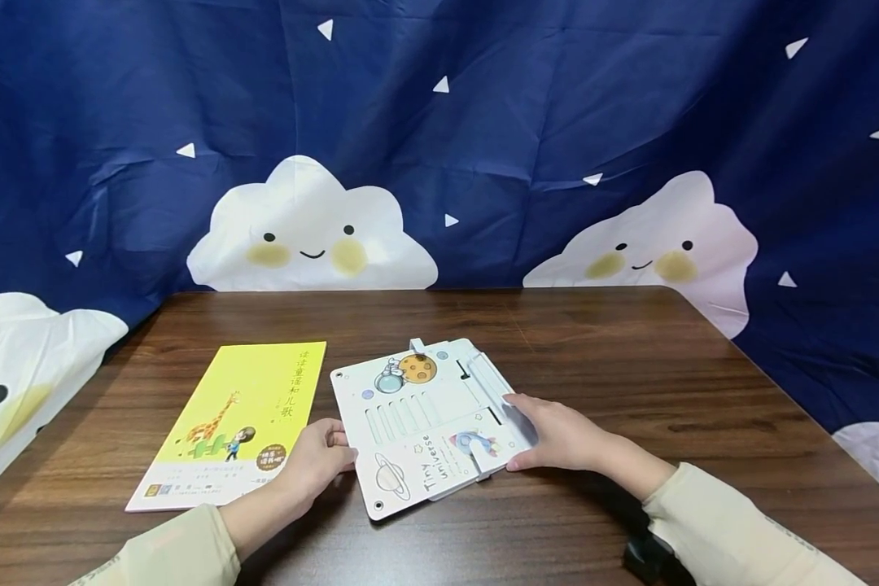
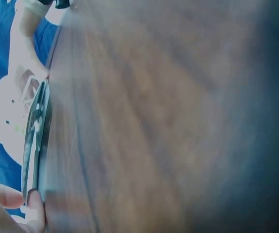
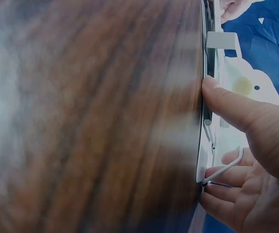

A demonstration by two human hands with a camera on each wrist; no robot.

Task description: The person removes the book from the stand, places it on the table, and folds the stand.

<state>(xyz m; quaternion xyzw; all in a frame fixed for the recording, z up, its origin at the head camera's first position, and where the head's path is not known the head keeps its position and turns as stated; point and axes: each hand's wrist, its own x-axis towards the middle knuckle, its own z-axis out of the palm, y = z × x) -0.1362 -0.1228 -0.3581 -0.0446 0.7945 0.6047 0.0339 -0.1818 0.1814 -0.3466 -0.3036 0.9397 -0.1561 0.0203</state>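
Note:
A white folding book stand (image 1: 439, 411), printed with planets, an astronaut and a rocket, lies folded low over the table, turned at an angle. My left hand (image 1: 313, 460) pinches its left edge, thumb and fingers on opposite faces, as the left wrist view also shows. At the opposite edge, my right hand (image 1: 566, 435) grips the stand near its page ledge, thumb at the near corner. From the right wrist view, the right thumb (image 3: 231, 107) presses the edge while the other fingers curl by a thin bent wire arm (image 3: 224, 171).
A yellow children's book (image 1: 252, 391) with a giraffe on its cover lies left of the stand, partly behind my left wrist. The dark wooden table (image 1: 630, 358) extends to a blue curtain (image 1: 483, 122) with white clouds. A black object (image 1: 645, 560) is by the right sleeve.

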